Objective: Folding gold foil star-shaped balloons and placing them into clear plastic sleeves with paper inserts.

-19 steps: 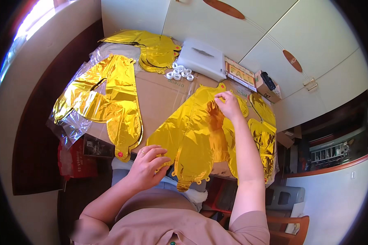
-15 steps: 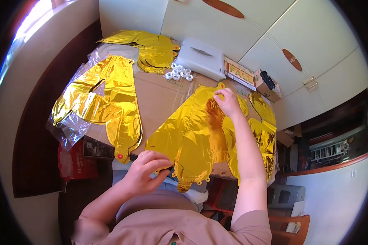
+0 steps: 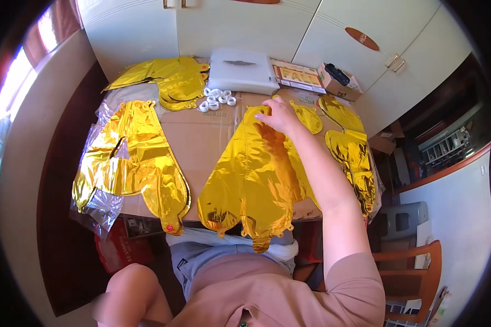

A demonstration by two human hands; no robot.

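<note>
A flat gold foil balloon [image 3: 232, 169] lies in front of me, its lower tabs hanging over the table's near edge. My right hand [image 3: 282, 115] is at its far end, fingers curled and closed on the top edge; the fingertips are partly hidden. My left arm is bent at the lower left, and its hand is out of the picture. To the left, another gold foil balloon [image 3: 166, 180], with a slot and a red dot on its tab, rests partly on clear plastic film [image 3: 101, 210].
More gold foil balloons lie at the back left [image 3: 174, 76] and right [image 3: 352, 158]. Several small white rolls [image 3: 218, 98] sit by a pale translucent case [image 3: 243, 79]. Flat boxes [image 3: 300, 77] and a carton [image 3: 338, 84] stand against the white cabinets [image 3: 229, 30]. A wooden chair [image 3: 433, 272] is at my right.
My left hand has left the near edge of the middle balloon and gone out of view. My right hand stays at the balloon's far end. The whole view has shifted.
</note>
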